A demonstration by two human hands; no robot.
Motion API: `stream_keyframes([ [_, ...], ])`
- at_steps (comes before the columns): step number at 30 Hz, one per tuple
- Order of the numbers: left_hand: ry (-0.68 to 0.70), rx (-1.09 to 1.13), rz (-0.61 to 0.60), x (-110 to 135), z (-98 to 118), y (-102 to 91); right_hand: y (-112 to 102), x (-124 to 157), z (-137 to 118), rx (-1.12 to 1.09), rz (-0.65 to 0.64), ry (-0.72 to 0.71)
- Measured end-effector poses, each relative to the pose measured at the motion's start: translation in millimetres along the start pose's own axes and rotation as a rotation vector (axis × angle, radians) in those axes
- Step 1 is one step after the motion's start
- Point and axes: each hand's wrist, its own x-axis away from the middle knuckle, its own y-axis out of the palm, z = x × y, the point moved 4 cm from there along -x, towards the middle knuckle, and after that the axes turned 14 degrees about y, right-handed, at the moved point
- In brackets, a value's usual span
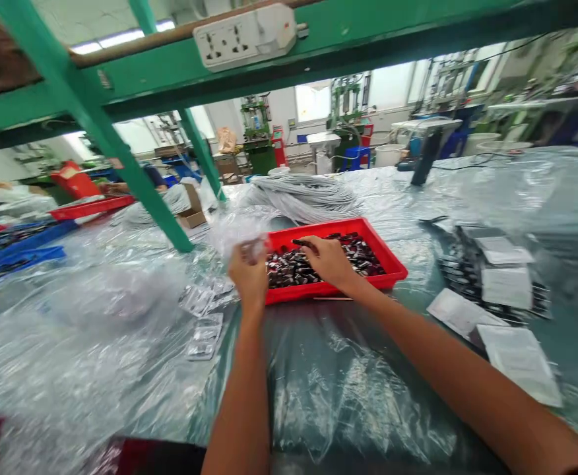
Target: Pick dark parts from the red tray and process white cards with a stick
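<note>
A red tray (390, 262) full of small dark parts (293, 270) sits on the plastic-covered table ahead of me. My right hand (329, 260) reaches into the tray, its fingers pinched on one small dark part (305, 243). My left hand (249, 274) is raised at the tray's left edge, fingers closed on a small clear plastic bag (251, 247). Several small clear bags (204, 330) lie flat on the table just left of my left forearm.
Stacks of white-labelled packets (501, 277) lie to the right. A coil of grey cable (303, 194) sits behind the tray. A green frame post (135, 171) slants down at left, with red and blue trays (32, 237) beyond it. A power strip (244, 36) hangs overhead.
</note>
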Motion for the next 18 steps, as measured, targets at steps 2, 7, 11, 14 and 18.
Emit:
stream_keyframes([
  [2, -0.018, -0.068, 0.171, -9.5, -11.7, -16.1, -10.0, -4.2, -2.5, 0.116, 0.028, -0.010],
  [7, 0.027, -0.271, 0.396, -26.8, -41.4, -41.4, -75.4, -7.6, 26.1, 0.300, 0.193, 0.059],
  [11, 0.179, -0.280, 0.394, -25.7, -35.0, -40.9, -159.1, 15.2, 97.1, 0.594, 0.297, 0.369],
  [14, 0.219, -0.219, 0.310, -22.5, -25.8, -30.5, -213.7, 44.9, 151.9, 0.819, 0.201, 0.747],
  [18, 0.309, -0.154, 0.257, -13.6, -11.9, -16.7, -241.0, 77.0, 166.1, 0.882, 0.095, 0.797],
])
